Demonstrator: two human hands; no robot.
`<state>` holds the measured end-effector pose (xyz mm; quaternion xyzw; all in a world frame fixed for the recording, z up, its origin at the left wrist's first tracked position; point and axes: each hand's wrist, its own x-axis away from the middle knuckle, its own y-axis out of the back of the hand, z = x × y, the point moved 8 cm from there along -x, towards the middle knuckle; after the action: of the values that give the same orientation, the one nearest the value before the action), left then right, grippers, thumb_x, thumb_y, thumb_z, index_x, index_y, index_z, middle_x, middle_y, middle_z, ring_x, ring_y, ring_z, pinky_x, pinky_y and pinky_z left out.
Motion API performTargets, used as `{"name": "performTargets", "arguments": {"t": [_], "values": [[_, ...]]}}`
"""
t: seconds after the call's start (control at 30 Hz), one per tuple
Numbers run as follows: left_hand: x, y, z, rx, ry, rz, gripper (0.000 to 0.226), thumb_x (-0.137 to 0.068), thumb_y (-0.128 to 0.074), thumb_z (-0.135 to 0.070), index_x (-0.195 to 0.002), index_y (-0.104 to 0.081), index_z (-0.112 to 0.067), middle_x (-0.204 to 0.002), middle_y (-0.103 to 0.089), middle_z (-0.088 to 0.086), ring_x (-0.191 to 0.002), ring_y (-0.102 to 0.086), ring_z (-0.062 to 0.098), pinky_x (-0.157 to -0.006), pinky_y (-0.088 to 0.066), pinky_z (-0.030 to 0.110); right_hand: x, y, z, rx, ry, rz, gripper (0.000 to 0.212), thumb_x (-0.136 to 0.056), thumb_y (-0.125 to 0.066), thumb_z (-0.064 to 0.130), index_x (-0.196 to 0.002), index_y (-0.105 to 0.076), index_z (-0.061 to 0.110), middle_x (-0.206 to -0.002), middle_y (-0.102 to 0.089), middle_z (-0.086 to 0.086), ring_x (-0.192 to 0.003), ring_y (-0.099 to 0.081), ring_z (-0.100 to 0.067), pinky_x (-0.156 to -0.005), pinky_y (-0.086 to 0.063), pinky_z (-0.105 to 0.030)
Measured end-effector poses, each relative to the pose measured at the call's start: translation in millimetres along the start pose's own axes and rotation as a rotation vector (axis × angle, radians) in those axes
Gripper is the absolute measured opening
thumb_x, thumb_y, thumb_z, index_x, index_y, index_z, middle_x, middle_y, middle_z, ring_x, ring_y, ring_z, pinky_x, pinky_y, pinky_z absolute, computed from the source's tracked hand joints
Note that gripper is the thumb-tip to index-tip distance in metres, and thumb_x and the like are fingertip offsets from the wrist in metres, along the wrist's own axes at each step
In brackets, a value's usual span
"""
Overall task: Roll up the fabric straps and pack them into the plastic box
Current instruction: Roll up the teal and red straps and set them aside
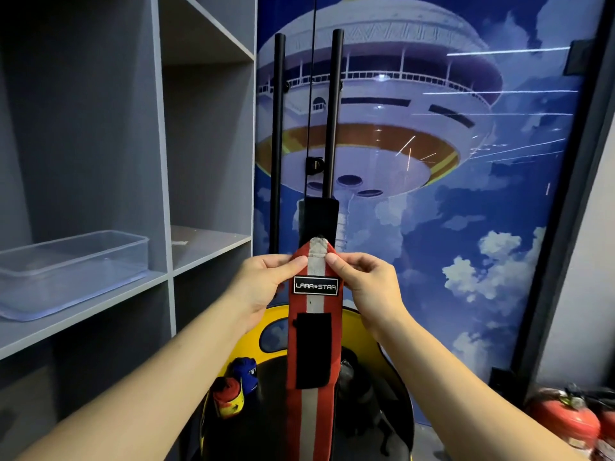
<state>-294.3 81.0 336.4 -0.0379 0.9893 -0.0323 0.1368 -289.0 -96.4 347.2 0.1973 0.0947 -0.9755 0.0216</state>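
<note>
A long red fabric strap [312, 407] with a white centre stripe, a black label and a black fastener patch hangs straight down in front of me. My left hand [266, 281] pinches its upper left edge and my right hand [366, 281] pinches its upper right edge, just under a black flap at the strap's top. A clear plastic box [71, 271] stands open on a grey shelf at the left, with nothing visible inside. Below my hands, a rolled red strap [228, 397] and a rolled blue strap [247, 372] lie on a black and yellow round seat [396, 387].
Grey shelving [206, 247] fills the left side. A glass door with two black vertical handles [331, 114] and a blue sky mural is straight ahead. Red fire extinguishers [565, 420] stand on the floor at the lower right.
</note>
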Motion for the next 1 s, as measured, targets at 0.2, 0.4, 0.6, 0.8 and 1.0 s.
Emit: {"name": "performTargets", "arguments": {"t": [0.2,0.4,0.6,0.8,1.0], "values": [[-1,0,0,0.112,-0.007,-0.133,0.017,-0.084,-0.078,-0.017,-0.099,-0.078,-0.009,-0.093,-0.078,0.012,-0.087,-0.074,0.025,-0.085,-0.059,0.037,-10,13,3,0.285,0.108,-0.163,0.023,-0.080,-0.083,0.035,-0.088,-0.071,0.017,-0.080,-0.073,0.003,-0.071,-0.066,-0.006,-0.065,-0.051,-0.019],[4,3,-16,0.071,-0.129,-0.262,0.014,-0.081,-0.083,-0.021,-0.095,-0.081,-0.020,-0.086,-0.079,0.001,-0.083,-0.076,0.019,-0.076,-0.062,0.036,9,-19,30,0.601,0.488,-0.064,0.011,-0.093,-0.069,0.032,-0.097,-0.078,0.025,-0.089,-0.072,0.012,-0.082,-0.062,-0.001,-0.075,-0.048,-0.018],[4,-11,-30,-0.050,-0.253,-0.067,0.030,-0.091,-0.066,-0.001,-0.110,-0.076,-0.022,-0.105,-0.077,-0.006,-0.105,-0.070,0.007,-0.094,-0.053,0.024,-3,-19,19,0.284,0.196,0.023,0.022,-0.086,-0.075,0.043,-0.100,-0.080,0.027,-0.091,-0.078,0.010,-0.094,-0.072,-0.007,-0.095,-0.056,-0.042],[6,-11,-37,-0.157,-0.339,-0.029,0.036,-0.095,-0.059,0.004,-0.108,-0.075,-0.025,-0.110,-0.075,-0.008,-0.106,-0.068,0.002,-0.095,-0.051,0.019,-13,-9,13,0.200,0.139,-0.032,0.013,-0.092,-0.072,0.021,-0.102,-0.079,0.018,-0.091,-0.079,0.004,-0.093,-0.074,-0.014,-0.088,-0.058,-0.037],[-5,15,-29,-0.094,-0.223,-0.199,0.027,-0.090,-0.073,-0.016,-0.117,-0.071,-0.017,-0.105,-0.073,-0.003,-0.092,-0.066,-0.002,-0.077,-0.049,0.012,-18,-2,7,0.120,0.099,-0.014,0.021,-0.096,-0.066,0.014,-0.115,-0.073,0.009,-0.100,-0.078,-0.003,-0.084,-0.072,-0.006,-0.070,-0.053,-0.017]]}}
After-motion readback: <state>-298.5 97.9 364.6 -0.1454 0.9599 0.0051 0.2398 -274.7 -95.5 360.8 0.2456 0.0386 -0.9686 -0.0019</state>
